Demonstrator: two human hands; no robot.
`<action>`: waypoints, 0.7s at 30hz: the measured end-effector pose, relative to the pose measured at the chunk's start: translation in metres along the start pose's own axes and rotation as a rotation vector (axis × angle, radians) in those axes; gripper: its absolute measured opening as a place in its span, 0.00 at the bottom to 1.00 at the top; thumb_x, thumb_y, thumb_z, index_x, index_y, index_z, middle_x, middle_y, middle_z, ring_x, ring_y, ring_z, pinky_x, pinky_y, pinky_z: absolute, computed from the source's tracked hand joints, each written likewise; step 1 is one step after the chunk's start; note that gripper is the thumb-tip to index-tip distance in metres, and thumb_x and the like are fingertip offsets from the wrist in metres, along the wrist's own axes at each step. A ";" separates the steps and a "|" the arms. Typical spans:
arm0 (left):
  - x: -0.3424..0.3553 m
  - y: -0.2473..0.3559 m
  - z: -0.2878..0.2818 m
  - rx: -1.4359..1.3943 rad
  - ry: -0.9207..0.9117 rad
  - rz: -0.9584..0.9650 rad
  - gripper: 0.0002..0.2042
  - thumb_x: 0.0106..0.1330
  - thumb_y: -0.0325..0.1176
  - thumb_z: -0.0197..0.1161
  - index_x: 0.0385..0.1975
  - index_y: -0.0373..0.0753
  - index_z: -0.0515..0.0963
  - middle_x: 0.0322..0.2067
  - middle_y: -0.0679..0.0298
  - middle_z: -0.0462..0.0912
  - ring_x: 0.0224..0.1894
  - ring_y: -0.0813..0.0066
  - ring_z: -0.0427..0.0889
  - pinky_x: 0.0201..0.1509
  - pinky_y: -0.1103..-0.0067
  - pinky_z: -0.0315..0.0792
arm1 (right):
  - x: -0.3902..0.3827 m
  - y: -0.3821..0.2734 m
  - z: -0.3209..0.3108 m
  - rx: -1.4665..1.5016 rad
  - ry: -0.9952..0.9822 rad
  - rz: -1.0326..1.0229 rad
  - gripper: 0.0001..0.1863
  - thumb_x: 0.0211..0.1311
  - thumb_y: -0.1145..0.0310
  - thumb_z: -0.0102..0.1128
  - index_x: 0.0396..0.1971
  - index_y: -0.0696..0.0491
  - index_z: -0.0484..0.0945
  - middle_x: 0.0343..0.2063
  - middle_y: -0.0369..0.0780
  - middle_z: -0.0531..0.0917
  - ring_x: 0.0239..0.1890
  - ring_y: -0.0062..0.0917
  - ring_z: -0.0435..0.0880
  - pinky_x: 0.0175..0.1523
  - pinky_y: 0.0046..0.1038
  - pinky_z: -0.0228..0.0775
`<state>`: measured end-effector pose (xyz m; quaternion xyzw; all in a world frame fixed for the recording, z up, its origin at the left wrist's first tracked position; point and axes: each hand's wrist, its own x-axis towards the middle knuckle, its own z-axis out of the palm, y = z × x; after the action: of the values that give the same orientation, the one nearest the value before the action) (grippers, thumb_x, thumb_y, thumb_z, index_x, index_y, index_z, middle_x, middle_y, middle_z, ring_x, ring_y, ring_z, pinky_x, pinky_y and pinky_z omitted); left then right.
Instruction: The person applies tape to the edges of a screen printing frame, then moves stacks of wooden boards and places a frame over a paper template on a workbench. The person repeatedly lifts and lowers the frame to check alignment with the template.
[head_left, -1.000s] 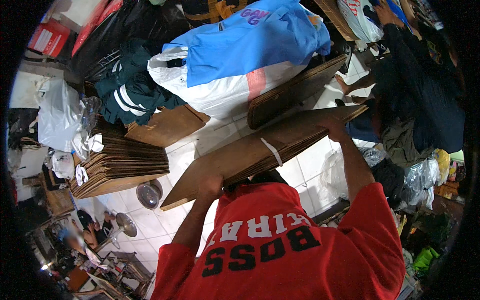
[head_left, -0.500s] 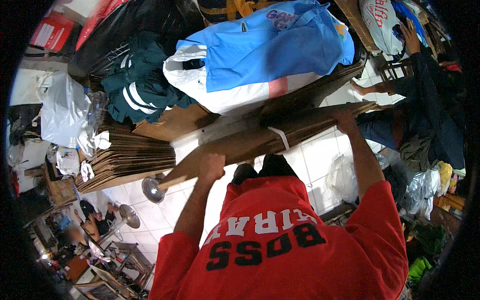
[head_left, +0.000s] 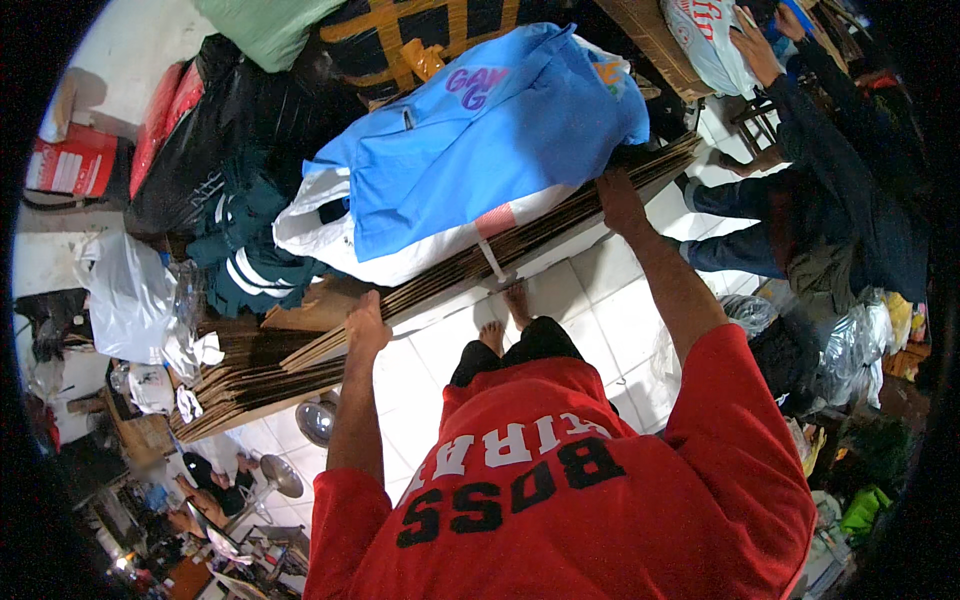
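Gripping a cardboard bundle [head_left: 545, 224] with both bare hands: with the left hand [head_left: 368, 322] at 9 o'clock, by fingers curled on the edge; with the right hand [head_left: 622, 205] at 2 o'clock, by closed fingers with partly hidden tips. Slanting from 8 through 12 to 2 o'clock, with a white strap [head_left: 491, 260] across the middle. Running just beside a white sack [head_left: 400, 270] under blue cloth [head_left: 510, 140] at 12 o'clock, with unclear contact. Overlapping in view, at 8 o'clock, a stack of cardboard [head_left: 255, 385]. Pointing at 2 o'clock toward a co-worker [head_left: 850, 200].
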<state>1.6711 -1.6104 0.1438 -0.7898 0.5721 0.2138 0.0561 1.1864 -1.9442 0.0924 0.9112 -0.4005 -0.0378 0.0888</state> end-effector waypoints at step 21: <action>-0.064 0.054 -0.008 -0.256 0.418 0.733 0.31 0.51 0.28 0.63 0.61 0.36 0.71 0.60 0.48 0.70 0.64 0.45 0.67 0.68 0.54 0.60 | -0.369 -0.290 -0.012 0.932 -0.713 1.056 0.29 0.50 0.49 0.74 0.46 0.55 0.82 0.48 0.49 0.85 0.52 0.43 0.83 0.59 0.39 0.76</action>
<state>1.6066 -1.5749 0.1855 -0.5618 0.7822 0.1243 -0.2388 1.1478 -1.4784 0.0480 0.4767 -0.7591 -0.1090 -0.4297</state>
